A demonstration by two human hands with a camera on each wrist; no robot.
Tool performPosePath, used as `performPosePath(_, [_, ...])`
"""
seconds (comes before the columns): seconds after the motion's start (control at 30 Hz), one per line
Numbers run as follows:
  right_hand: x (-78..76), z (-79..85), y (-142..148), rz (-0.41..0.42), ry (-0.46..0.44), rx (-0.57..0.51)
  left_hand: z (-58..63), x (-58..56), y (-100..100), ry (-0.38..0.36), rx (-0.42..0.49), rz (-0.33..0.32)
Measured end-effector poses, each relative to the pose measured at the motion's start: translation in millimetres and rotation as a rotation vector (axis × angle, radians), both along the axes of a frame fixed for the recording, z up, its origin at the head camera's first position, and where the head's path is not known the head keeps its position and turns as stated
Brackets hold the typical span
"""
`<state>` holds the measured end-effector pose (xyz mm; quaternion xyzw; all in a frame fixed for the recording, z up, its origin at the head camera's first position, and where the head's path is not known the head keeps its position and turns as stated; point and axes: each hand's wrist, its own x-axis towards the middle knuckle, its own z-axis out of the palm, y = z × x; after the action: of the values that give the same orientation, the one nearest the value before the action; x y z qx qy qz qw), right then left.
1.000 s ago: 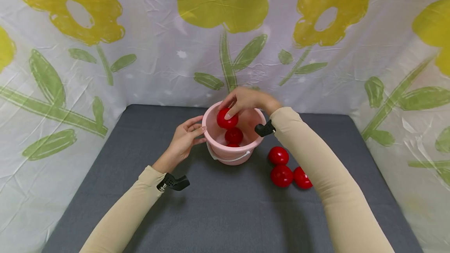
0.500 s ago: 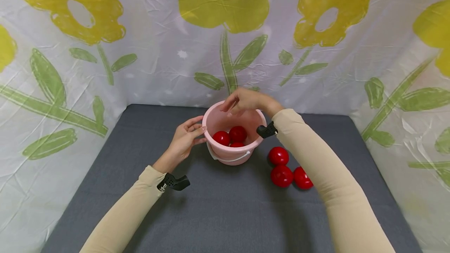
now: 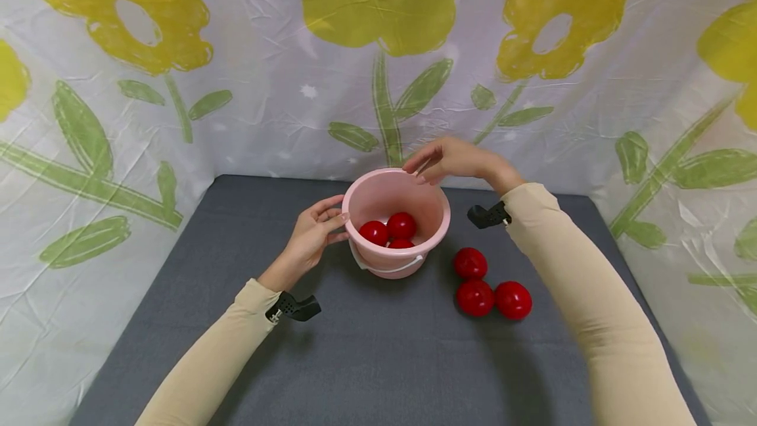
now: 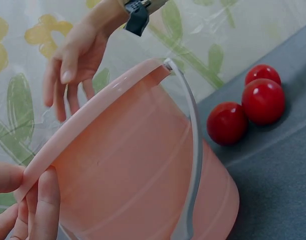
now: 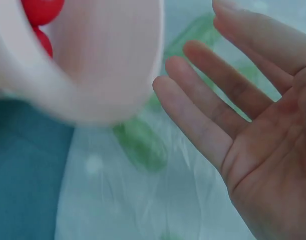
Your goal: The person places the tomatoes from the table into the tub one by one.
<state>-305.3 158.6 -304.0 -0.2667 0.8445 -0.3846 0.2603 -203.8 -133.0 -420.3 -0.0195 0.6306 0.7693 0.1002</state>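
The pink bucket (image 3: 384, 260) stands upright, mouth upward, axis vertical. Left hand (image 3: 310, 232) pinches its rim (image 4: 97, 107); right hand (image 3: 452, 160) extends relaxed fingers.

Head view: looks forward and down from above the near side; widest, farthest view, taking in left hand (image 3: 309, 234), right hand (image 3: 454, 159), pink bucket (image 3: 381, 194), grey tabletop (image 3: 378, 354) and flowered backdrop (image 3: 266, 104). Left wrist view: close up, frame tilted, facing the bucket's outer wall past the left hand, right hand beyond it. Right wrist view: close on the right hand, frame tilted, bucket blurred at upper left. All three share bucket and right hand; head and left wrist also share the three red balls (image 3: 475, 298) on the tabletop
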Motion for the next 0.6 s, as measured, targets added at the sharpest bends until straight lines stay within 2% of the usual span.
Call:
performPosePath(0.17, [7.5,8.2,34,-0.078,0.016,-0.009,-0.9,-1.1,0,0.004,0.000,0.002])
performPosePath(0.3, [11.9,8.5,59,-0.121,0.027,0.012,-0.9,-1.3,0,0.006,-0.002,0.005])
performPosePath(0.47, [17.8,0.7,85,-0.178,0.008,0.021,-1.1,-1.2,0,0.005,0.001,0.000])
performPosePath(0.6, [23.3,-12.1,101,-0.206,0.003,0.027,-1.0,-0.8,1,0.007,0.001,0.004])
